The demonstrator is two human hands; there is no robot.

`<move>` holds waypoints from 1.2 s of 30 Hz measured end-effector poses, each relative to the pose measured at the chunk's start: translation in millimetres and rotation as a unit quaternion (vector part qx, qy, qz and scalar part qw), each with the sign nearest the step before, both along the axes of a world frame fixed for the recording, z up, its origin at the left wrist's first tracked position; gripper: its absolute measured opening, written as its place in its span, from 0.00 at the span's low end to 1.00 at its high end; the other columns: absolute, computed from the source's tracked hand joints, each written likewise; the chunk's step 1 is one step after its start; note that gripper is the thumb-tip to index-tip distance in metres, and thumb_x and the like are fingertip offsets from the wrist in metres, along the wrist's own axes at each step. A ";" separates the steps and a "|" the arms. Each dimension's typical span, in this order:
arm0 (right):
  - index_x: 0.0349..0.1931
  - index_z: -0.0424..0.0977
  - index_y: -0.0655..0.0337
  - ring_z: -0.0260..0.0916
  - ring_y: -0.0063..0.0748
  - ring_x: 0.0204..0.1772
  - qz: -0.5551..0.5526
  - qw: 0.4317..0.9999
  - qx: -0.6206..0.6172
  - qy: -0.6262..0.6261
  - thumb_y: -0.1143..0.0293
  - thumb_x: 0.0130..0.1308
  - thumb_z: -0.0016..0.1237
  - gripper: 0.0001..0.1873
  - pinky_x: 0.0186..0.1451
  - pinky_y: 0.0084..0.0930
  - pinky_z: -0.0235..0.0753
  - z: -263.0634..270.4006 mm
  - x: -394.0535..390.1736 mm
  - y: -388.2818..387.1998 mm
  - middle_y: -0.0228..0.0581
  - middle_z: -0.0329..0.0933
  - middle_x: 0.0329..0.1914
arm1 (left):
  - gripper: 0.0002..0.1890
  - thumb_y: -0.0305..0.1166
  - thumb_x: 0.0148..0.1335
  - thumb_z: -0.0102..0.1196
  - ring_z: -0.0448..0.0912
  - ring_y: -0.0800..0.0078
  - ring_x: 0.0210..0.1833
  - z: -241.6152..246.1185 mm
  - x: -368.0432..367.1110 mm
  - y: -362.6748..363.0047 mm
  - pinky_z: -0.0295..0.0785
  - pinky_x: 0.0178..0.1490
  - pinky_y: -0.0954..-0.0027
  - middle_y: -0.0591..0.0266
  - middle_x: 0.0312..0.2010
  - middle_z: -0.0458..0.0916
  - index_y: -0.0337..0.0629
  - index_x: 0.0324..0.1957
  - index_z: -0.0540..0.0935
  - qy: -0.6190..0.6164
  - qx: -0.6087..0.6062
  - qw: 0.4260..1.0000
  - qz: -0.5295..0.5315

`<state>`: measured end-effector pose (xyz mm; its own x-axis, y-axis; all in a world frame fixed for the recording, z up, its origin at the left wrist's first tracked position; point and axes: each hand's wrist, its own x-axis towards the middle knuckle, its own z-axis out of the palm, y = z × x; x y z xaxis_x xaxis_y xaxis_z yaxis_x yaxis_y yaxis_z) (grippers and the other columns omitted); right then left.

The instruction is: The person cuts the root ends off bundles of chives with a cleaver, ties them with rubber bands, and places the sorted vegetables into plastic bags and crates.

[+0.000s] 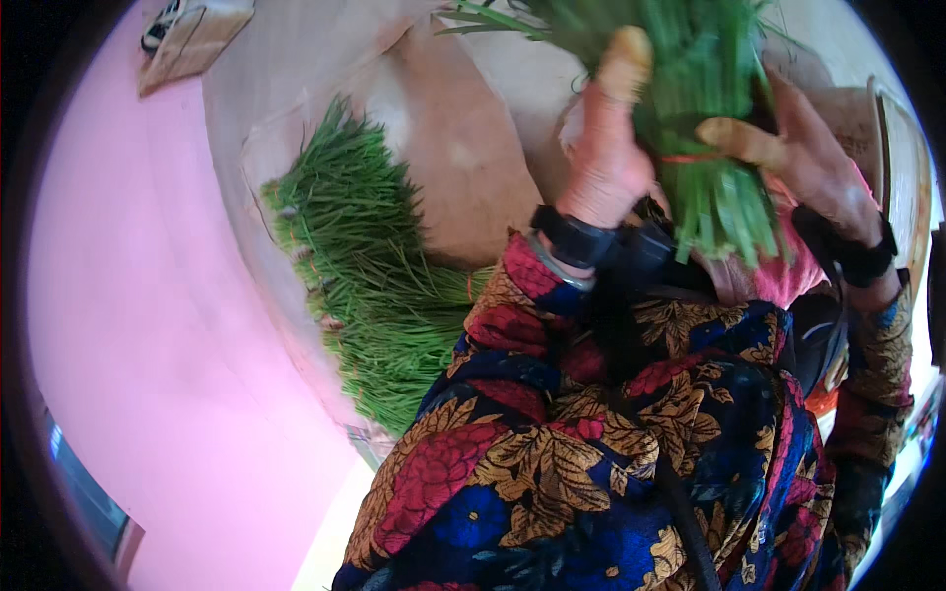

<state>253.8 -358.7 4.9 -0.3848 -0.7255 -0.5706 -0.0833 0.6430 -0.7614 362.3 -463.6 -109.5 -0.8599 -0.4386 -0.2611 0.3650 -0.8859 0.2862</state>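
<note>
A thick bundle of long green leaves, apparently chives, stands between my two hands with its cut stem ends towards me. A red band circles it near the stems. My left hand clasps the bundle's left side, thumb pointing away along the leaves. On the other side my right hand grips it, its thumb lying across the front beside the band. The fingers of both hands are mostly hidden behind the leaves. Motion blurs the bundle and the hands.
To my left, several banded bundles of the same greens lie in a row on cardboard sheeting. A pink wall rises beyond them. A cardboard piece with a shoe on it lies at far left. Pink cloth is below my hands.
</note>
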 end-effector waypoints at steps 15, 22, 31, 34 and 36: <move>0.61 0.68 0.62 0.76 0.24 0.47 0.000 0.998 0.058 -0.020 0.56 0.72 0.47 0.24 0.52 0.21 0.76 -120.7 -67.1 95.3 0.36 0.76 0.47 | 0.25 0.48 0.66 0.52 0.76 0.64 0.56 -55.9 250.6 -99.9 0.72 0.61 0.56 0.60 0.53 0.79 0.38 0.57 0.75 -0.314 -0.177 0.884 0.297; 0.62 0.68 0.61 0.75 0.22 0.46 -0.037 0.991 0.126 -0.020 0.59 0.73 0.44 0.22 0.50 0.18 0.73 -122.6 -71.9 99.8 0.30 0.76 0.45 | 0.39 0.30 0.64 0.57 0.66 0.61 0.65 -101.1 397.0 -83.8 0.63 0.70 0.58 0.56 0.68 0.61 0.41 0.72 0.50 -0.558 -0.582 0.527 0.267; 0.58 0.71 0.64 0.77 0.26 0.42 0.089 0.988 0.099 0.082 0.60 0.71 0.49 0.22 0.47 0.25 0.76 -150.2 -66.0 112.0 0.37 0.78 0.45 | 0.39 0.46 0.63 0.59 0.68 0.52 0.59 -223.1 396.8 5.4 0.68 0.61 0.46 0.49 0.67 0.62 0.42 0.70 0.59 -0.642 0.164 0.711 0.237; 0.57 0.71 0.64 0.77 0.26 0.41 0.114 0.981 0.119 0.100 0.61 0.70 0.49 0.21 0.46 0.25 0.76 -138.2 -58.0 109.4 0.38 0.79 0.41 | 0.41 0.42 0.63 0.61 0.69 0.50 0.57 -227.7 386.2 4.1 0.70 0.59 0.44 0.44 0.68 0.58 0.42 0.72 0.54 -0.639 0.146 0.697 0.289; 0.57 0.71 0.64 0.76 0.25 0.41 0.109 0.980 0.125 0.111 0.62 0.70 0.49 0.21 0.46 0.26 0.75 -135.6 -56.8 109.9 0.38 0.79 0.39 | 0.43 0.42 0.62 0.62 0.70 0.50 0.56 -223.8 384.7 -5.1 0.70 0.60 0.44 0.43 0.67 0.58 0.41 0.72 0.54 -0.645 0.141 0.697 0.280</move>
